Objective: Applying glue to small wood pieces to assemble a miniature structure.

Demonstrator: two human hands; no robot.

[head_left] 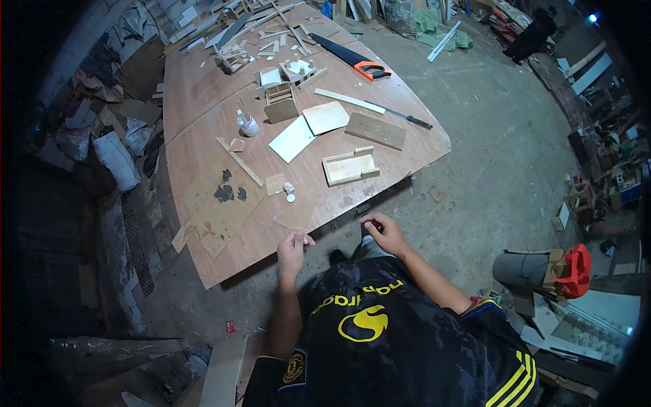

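My left hand [292, 252] is held at the near edge of the wooden table [203, 129], its fingers drawn together. Farther right, off the table's edge, my right hand [386, 235] has its fingers curled in toward the thumb. Whatever either hand may hold is too small or hidden to make out. Closest to the left hand lie a thin brown sheet [296, 213] and a small white container [289, 187] with a round white cap [291, 198] beside it. A shallow, pale wooden tray-like frame [350, 167] rests on the table beyond my right hand.
Two pale panels [293, 140] and a brown board [375, 131] lie mid-table, near a white bottle [248, 125] and small wooden furniture-like pieces [280, 102]. A handsaw [349, 57] with an orange handle lies along the right side. Stained cardboard [217, 200] covers the left corner.
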